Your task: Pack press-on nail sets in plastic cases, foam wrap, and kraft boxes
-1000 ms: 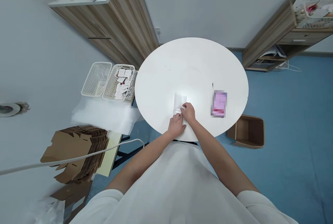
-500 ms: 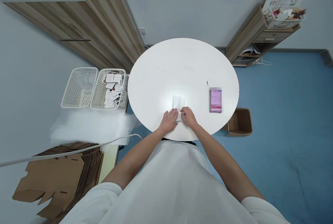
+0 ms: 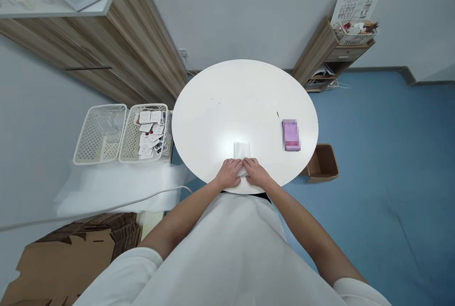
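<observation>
A small folded piece of thin white wrapping sheet (image 3: 241, 149) lies near the front edge of the round white table (image 3: 227, 88). My left hand (image 3: 229, 173) grips its left side, fingers closed and pointing inward. From the right, my right hand (image 3: 255, 172) closes on the same sheet, its fingertips meeting the left ones over the middle. The far end of the sheet sticks out flat beyond my fingers, and a short bit shows between the hands. Whatever may lie inside the folds is hidden. A pixelated pink-purple box (image 3: 291, 135) rests to the right, apart from both hands.
Left of the table stand a white basket of small white packets (image 3: 151, 135) and another white basket (image 3: 101, 135). Nearer are white foam sheets (image 3: 121, 185), a cable (image 3: 142, 198) and flat cardboard boxes (image 3: 71, 258). An open carton (image 3: 323, 163) is on the floor at right.
My fingers have come together over the middle of the sheet; my right hand has moved in beside the left. The whole view has shifted slightly as the head moved.
</observation>
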Demonstrator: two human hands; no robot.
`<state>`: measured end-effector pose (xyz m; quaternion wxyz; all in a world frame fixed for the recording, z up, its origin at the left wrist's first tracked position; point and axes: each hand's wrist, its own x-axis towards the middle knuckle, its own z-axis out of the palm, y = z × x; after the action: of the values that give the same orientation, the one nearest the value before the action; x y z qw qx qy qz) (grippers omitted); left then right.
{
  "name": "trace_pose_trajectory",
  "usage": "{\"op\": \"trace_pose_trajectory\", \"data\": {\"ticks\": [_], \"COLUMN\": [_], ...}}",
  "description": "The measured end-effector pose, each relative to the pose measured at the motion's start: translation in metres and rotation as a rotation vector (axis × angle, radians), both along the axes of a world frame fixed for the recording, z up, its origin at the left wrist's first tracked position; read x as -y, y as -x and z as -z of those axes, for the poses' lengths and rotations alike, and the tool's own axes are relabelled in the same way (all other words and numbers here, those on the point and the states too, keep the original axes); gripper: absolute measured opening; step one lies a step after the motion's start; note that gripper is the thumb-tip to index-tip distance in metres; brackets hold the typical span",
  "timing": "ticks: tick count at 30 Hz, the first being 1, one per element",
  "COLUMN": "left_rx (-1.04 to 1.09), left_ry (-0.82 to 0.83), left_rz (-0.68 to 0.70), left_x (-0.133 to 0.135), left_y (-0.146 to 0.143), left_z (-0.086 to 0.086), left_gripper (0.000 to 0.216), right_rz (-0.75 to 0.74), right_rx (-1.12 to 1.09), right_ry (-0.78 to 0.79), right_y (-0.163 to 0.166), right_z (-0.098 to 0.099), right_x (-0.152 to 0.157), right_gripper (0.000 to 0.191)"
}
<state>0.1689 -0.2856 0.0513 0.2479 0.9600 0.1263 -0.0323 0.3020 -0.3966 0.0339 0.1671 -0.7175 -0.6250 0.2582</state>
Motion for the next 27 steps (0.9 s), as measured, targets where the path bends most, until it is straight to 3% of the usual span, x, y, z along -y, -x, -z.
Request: {"op": "trace_pose_trajectory", "data": {"ticks": [6,12,20,27], "left_rx": [0.006,-0.069,-0.022,0.016], "left_ry": [0.08,0.213,0.498,0.584], "left_rz": [0.071,-0.133,-0.234,-0.591], "left_x": [-0.003,-0.014,-0.029,-0.024], "left_y": [0.007,-0.009,-0.016,-0.016], "left_z": [-0.006,-0.002,-0.004,0.01], "left_gripper": [0.061,0.033,0.023,0.04], "right_rz": [-0.066,-0.04,0.249,0.57], "right_rx": [-0.034,-0.177,-0.288,-0.373], "right_ry": [-0.018,0.006,0.069,-0.046], "right_y": [-0.004,-0.021,-0.019,0.0], "right_z": [-0.017,-0.021,-0.02,0.002], "right_x": [0.002,-0.015,-0.019,-0.013], "right_gripper": [0.049,0.024,0.021,0.039]}}
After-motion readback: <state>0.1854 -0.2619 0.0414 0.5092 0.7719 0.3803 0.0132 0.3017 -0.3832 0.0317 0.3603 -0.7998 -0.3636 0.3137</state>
